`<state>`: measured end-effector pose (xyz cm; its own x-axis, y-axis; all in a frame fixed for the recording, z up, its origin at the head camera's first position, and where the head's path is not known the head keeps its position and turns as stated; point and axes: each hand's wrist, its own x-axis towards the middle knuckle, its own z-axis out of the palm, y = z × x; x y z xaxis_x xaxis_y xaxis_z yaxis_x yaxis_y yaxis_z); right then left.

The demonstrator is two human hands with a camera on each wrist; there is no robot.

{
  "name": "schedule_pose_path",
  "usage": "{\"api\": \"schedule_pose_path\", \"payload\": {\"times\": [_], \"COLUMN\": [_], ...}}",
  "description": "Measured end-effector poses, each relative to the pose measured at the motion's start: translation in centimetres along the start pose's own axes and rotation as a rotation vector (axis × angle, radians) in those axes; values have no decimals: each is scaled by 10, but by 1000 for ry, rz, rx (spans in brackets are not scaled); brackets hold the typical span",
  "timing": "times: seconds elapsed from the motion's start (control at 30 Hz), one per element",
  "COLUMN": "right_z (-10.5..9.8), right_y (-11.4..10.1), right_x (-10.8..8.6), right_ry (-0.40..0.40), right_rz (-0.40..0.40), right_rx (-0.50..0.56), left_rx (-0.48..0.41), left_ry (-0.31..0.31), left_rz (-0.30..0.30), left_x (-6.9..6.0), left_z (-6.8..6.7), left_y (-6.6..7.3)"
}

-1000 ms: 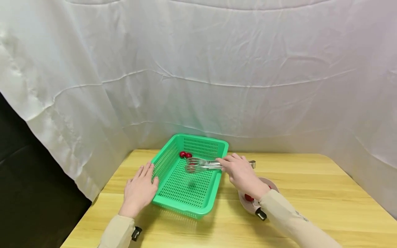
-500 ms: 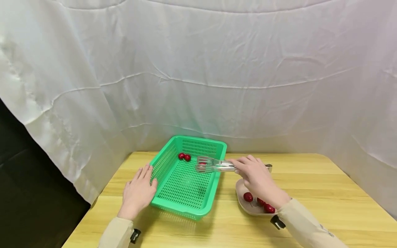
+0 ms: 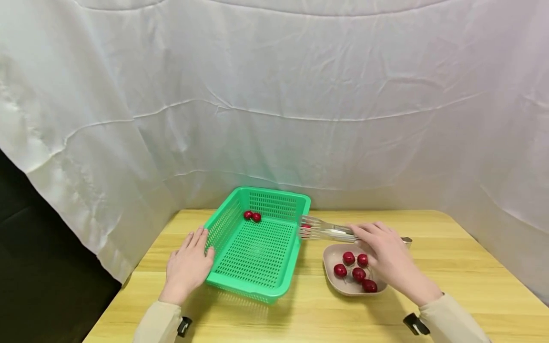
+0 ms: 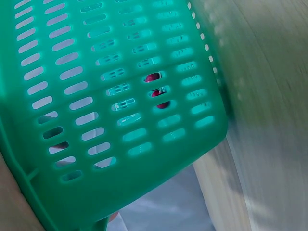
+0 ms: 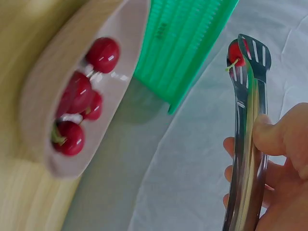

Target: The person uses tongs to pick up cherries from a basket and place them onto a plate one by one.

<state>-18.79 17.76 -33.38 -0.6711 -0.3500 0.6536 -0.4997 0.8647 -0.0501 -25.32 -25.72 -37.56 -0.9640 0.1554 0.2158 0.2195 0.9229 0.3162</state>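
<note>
My left hand [image 3: 186, 264] rests with fairly straight fingers on the left rim of a green perforated basket [image 3: 240, 284]. Two red cherries [image 3: 252, 216] lie inside, near its back left corner. My right hand [image 3: 388, 262] grips metal tongs [image 3: 332, 232] around their arms, thumb on one side and fingers on the other. Pinched between the slotted tong heads is one cherry [image 5: 237, 53] with a green stem. The tong heads hover by the basket's right rim. Below the tongs, a pale pink bowl [image 3: 331, 255] holds several cherries [image 3: 359, 274].
A light wood table [image 3: 450, 267] carries the basket and bowl. White curtain cloth [image 3: 321, 143] hangs behind and along both sides. At the lower left is a dark area [image 3: 47, 267]. Each wrist wears a strap with a black device [image 3: 416, 324].
My right hand has moved right, carrying the tongs and pinched cherry from above the basket to its right rim. More of the bowl now shows. The left hand stays on the rim.
</note>
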Motion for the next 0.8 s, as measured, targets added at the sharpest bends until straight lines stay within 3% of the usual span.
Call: {"api": "schedule_pose_path", "payload": {"times": [0.47,0.8], "right_z": [-1,4], "right_y": [30,39], "right_x": [-49,-62], "right_ry": [-90,-167], "right_rz": [87,110], "right_rx": [-112,-135], "left_rx": [-6,1], "left_ry": [-12,-10], "left_rz": [-6,-3], "left_x": [-2,-1], "left_z": [-1,-2], "left_y": [0,1]}}
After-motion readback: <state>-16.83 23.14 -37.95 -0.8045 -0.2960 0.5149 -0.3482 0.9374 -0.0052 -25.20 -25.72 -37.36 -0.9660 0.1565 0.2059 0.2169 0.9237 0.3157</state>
